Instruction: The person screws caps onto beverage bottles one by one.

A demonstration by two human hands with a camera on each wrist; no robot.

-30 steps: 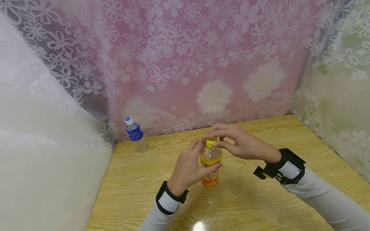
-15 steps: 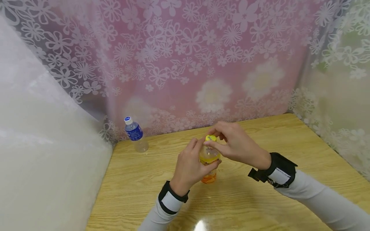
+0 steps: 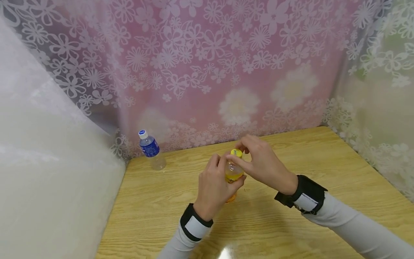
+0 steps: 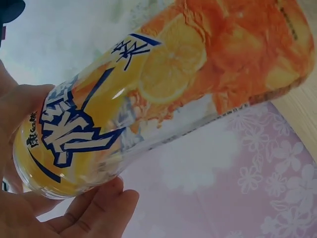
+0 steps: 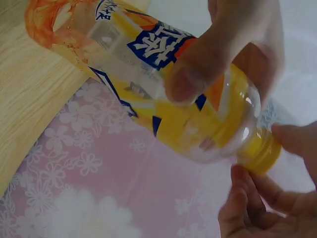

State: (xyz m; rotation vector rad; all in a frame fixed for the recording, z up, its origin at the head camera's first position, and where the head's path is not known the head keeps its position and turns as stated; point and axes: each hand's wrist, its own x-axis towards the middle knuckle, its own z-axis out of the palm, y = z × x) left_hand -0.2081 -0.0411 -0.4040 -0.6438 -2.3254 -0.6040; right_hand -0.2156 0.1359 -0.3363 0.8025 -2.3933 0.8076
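Note:
My left hand point(image 3: 211, 187) grips a clear plastic drink bottle point(image 3: 233, 172) around its upper body. The bottle's printed label point(image 4: 94, 119) is yellow and orange, with a lemon slice and large characters. A screw cap point(image 3: 236, 153) in yellow tops the bottle. My right hand point(image 3: 263, 163) has thumb and fingers at the cap from the right side; the right wrist view shows the cap point(image 5: 262, 151) pinched between them, seated on the neck. Most of the bottle's lower part is hidden behind the left hand in the head view.
A second clear bottle point(image 3: 150, 149) with a blue label and white-and-blue cap stands at the back left of the wooden table point(image 3: 155, 208). Pink floral curtain point(image 3: 194, 90) hangs behind the table's back edge, and pale sheets flank both sides.
The right hand has moved a little left, and its fingers have curled in around the yellow cap. The bottle's base has shifted slightly up in the head view, while the blue-labelled bottle stays put.

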